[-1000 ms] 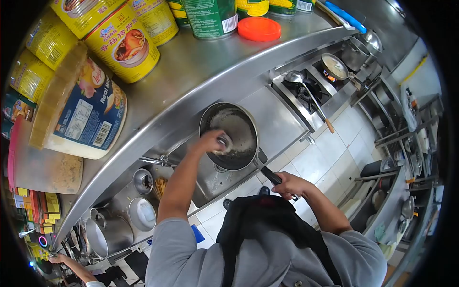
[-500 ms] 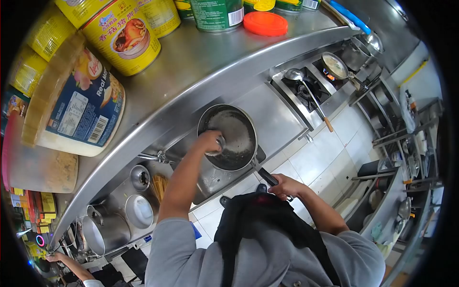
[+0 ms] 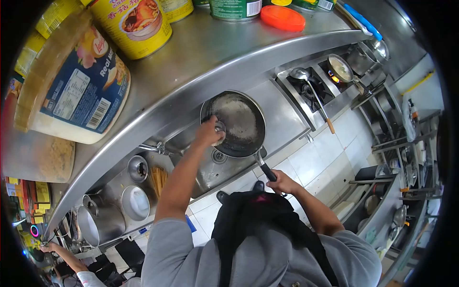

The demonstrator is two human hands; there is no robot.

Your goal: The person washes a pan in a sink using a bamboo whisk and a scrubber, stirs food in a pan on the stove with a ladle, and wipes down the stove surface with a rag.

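Over a steel sink (image 3: 224,171), the left hand (image 3: 209,131) clamps a silvery, perhaps wire pad (image 3: 220,131) in a round black pan (image 3: 245,139). Right hand (image 3: 284,182) should steady its firmly clamped black handle (image 3: 267,171).

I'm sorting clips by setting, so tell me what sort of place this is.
Probably a commercial kitchen: a metal sink under the frying pan, a second pan over a lit burner, and food cans on a metal counter.
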